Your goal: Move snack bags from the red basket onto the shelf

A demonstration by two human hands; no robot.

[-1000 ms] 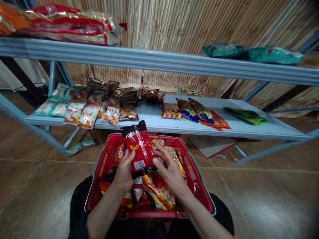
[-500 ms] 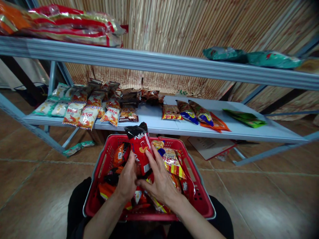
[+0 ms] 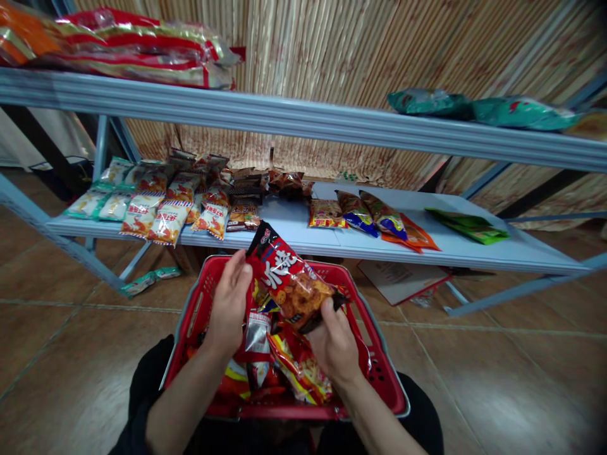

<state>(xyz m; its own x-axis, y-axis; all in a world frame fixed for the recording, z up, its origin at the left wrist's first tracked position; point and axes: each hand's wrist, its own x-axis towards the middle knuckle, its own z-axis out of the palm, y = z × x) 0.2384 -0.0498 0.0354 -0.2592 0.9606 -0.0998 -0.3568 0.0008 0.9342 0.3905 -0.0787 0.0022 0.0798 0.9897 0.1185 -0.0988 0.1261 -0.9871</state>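
Observation:
A shiny red and black snack bag (image 3: 303,284) is held above the basket, tilted, with its printed front toward me. My right hand (image 3: 334,344) grips its lower right corner, thumb on the front and fingers behind. At the bag's upper left edge is my left hand (image 3: 230,306), its fingers stretched out and thumb beside the edge; whether it presses on the bag is unclear. Beneath both hands stands a red plastic basket (image 3: 275,412), filled with several snack bags. Among them are a red bag with a silver panel (image 3: 258,332) and a red and yellow bag (image 3: 303,366).
A blue-grey metal shelf (image 3: 303,237) runs across ahead, with white and orange snack bags (image 3: 168,218) at left and blue-tipped bags (image 3: 355,212) near the middle. Green packets (image 3: 467,224) lie at right. Two small bags (image 3: 152,278) lie on the tiled floor (image 3: 474,379).
The red and black bag has turned from its back to its printed front and now slants down to the right. My hands have moved apart, the left toward the bag's upper edge.

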